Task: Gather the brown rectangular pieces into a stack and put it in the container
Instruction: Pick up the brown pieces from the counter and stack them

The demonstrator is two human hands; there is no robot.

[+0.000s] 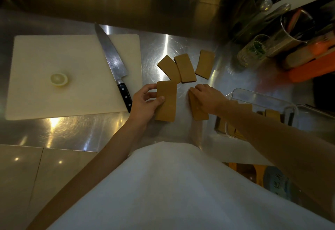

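**Pieces half gathered, container waiting at the right**

Gathering is the step in hand. The left hand [146, 101] has its grip closed on a small stack of brown pieces [166, 101], thumb on the top face and fingers on the left edge. The right hand [206, 97] lies flat over a second small stack [198, 111] just beside it on the steel counter [72, 133] — pressing or sliding it, and whether its grip has closed on the pieces I cannot tell.

Three loose pieces lie a little further back: an overlapping pair [178, 68] touching the far end of the left hand's stack, and a single piece [204, 64] apart to the right.

Next, I judge, the two stacks must be merged and squared, then the three strays drawn in.

The clear container [262, 97] stands to the right, partly hidden by the right forearm — it already holds several brown pieces [272, 114], some apparently on edge.
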